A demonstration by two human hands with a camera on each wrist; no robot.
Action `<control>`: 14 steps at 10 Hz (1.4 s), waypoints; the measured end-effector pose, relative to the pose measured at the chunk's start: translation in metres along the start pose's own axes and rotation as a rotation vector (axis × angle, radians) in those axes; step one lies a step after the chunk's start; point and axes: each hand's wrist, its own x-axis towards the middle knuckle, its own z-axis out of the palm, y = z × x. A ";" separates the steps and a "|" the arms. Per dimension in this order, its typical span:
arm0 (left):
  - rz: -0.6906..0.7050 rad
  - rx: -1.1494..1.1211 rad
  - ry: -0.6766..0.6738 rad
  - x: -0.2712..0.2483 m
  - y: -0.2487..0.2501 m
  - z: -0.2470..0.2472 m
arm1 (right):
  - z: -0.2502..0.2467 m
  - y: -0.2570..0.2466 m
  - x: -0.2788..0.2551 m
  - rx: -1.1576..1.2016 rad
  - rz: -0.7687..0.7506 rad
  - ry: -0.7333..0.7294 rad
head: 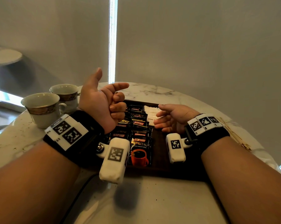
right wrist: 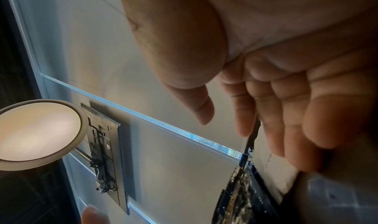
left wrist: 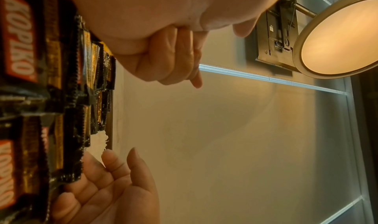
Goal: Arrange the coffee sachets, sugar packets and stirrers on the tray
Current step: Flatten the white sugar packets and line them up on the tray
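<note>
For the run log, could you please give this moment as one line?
left hand: curled, empty | right hand: open above sugar packets | coffee sachets: rows on tray

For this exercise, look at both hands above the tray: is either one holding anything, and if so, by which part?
Nothing is held. The left hand is raised with fingers curled on nothing; the right hand is open beside the sugar packets, with no grip on them.
</note>
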 end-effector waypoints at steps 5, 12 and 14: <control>-0.001 -0.003 -0.011 0.000 -0.002 0.001 | -0.026 -0.001 -0.002 0.156 0.042 0.169; -0.047 0.004 -0.069 -0.016 -0.007 0.019 | -0.037 -0.039 -0.079 -0.258 -0.229 0.364; -0.066 0.036 -0.107 -0.027 -0.014 0.029 | -0.088 -0.008 -0.118 -0.799 -0.016 0.404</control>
